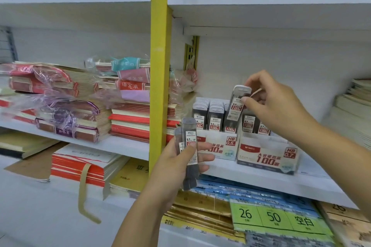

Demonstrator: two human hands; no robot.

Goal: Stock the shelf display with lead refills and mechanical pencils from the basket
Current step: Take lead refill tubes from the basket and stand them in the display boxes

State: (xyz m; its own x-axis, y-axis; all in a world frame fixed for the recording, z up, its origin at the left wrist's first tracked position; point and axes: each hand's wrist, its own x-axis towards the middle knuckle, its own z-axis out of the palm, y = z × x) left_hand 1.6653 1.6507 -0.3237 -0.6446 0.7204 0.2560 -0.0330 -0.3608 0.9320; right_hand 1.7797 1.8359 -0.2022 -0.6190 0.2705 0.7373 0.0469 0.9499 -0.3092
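My right hand [277, 104] pinches one grey lead refill case [237, 102] by its top, tilted, just above the rows of refill cases in the HB 0.5 display box [218, 144]. Beside it on the same white shelf stands the HB 0.7 display box [267, 158], holding a few cases at its back. My left hand [180, 164] is lower and to the left, in front of the shelf edge. It grips a small bunch of refill cases [188, 146] upright, with a 0.7 label facing me. No basket and no mechanical pencils are visible.
A yellow upright post [159, 66] divides the shelving. Left of it lie stacks of wrapped exercise books [66, 106]. Blue and gold packs with a green label sheet [277, 218] fill the shelf below. More paper stacks [355, 106] sit at the far right.
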